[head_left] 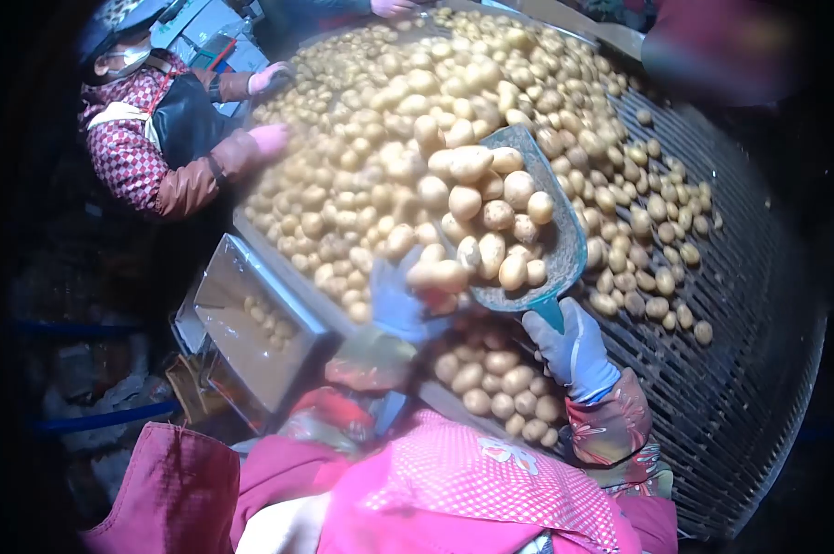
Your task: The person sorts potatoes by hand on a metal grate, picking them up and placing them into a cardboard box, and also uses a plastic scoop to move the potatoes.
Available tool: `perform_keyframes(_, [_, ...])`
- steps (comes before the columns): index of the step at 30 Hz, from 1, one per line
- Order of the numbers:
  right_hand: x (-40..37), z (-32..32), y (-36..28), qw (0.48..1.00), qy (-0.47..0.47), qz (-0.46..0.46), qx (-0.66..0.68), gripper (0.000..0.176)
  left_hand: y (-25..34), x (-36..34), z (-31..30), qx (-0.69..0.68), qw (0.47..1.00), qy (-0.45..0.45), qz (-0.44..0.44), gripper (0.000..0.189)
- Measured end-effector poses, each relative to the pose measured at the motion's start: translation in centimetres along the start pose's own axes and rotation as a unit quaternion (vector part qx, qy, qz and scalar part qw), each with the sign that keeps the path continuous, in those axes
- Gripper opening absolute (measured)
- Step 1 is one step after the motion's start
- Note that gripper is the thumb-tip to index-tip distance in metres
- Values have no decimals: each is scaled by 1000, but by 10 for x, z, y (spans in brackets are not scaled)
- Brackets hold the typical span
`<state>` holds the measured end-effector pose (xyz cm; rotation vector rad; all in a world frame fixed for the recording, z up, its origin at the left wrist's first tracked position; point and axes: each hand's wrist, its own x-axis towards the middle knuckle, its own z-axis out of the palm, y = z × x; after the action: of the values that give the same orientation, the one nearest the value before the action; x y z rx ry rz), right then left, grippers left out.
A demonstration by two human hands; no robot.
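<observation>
My right hand, in a pale glove, is wrapped round the handle of a green scoop. The scoop is heaped with potatoes and lies over the potato pile. My left hand, also gloved, is smeared by motion at the scoop's left side. A few blurred potatoes are right beside or against its fingers; whether they are gripped cannot be made out. More potatoes lie below the scoop, close to my apron.
A large pile of potatoes covers much of the slatted table. A co-worker in pink gloves stands at the left edge. A box-like stand is left of my arm. Another person's hand shows at the top.
</observation>
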<state>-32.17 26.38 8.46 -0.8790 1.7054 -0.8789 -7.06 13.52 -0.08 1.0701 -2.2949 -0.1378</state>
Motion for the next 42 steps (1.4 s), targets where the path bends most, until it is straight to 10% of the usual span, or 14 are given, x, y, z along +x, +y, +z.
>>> perform_keyframes(2, [33,21,-7,952,89,-247,-159,33,-21,2,-7,-15,996,30,-82,87])
perform_keyframes(10, [91,94,-131,840,199,-179,-472,34,-155,44,-56,82,976,-35,-199,67])
perform_keyframes(16, [22,8,-99,771,383,-181,-476,31,-251,24,-7,116,974,61,-187,64])
perform_keyframes(19, [-89,-78,-83,845,347,-123,-387,25,-262,22,4,115,970,51,-206,72])
perform_keyframes(20, [-134,-118,-70,878,328,45,-347,24,-259,25,1,98,968,37,-228,75])
perform_keyframes(26, [-310,-198,-24,821,245,451,-250,25,-233,40,-16,16,958,17,-286,87])
perform_keyframes(35, [-263,-178,50,887,31,410,-209,26,-280,1,7,-36,944,81,-318,78])
perform_keyframes(40, [-203,-152,60,935,-34,317,-156,29,-136,-42,-44,-50,946,87,-308,72])
perform_keyframes(42, [-186,-117,45,931,-14,344,-120,29,-69,-59,-50,-268,912,64,-305,72])
